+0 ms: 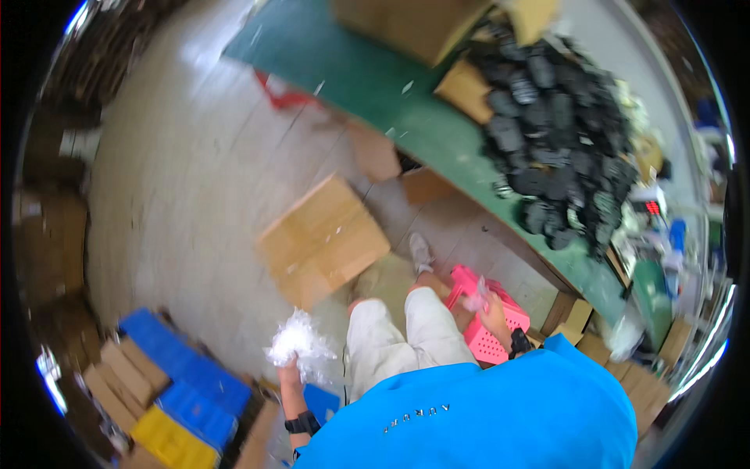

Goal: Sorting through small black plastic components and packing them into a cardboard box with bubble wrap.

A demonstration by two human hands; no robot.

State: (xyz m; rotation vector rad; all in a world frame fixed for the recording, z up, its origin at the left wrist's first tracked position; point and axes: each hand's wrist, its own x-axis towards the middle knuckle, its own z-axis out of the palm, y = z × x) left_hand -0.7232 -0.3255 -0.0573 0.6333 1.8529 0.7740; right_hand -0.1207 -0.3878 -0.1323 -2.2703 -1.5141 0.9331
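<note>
My left hand (pixel 289 370) is closed around a bunch of crumpled clear plastic bags (pixel 301 341), held out to the left of my legs. On the other side, my right hand (pixel 493 317) is closed on a small piece of clear plastic film (pixel 478 292). It hangs over a pink plastic stool or basket (pixel 512 317) with rows of holes, partly hidden by my arm. A taped cardboard box (pixel 324 241) rests on the floor in front of my feet.
A green-topped table (pixel 367 92) crosses ahead, carrying a heap of black shoe-like items (pixel 551 133) and a cardboard box (pixel 414 23). Blue bins (pixel 183 363), a yellow bin (pixel 172 439) and cardboard pieces (pixel 125 375) are at the lower left. More cartons (pixel 51 242) line the far left.
</note>
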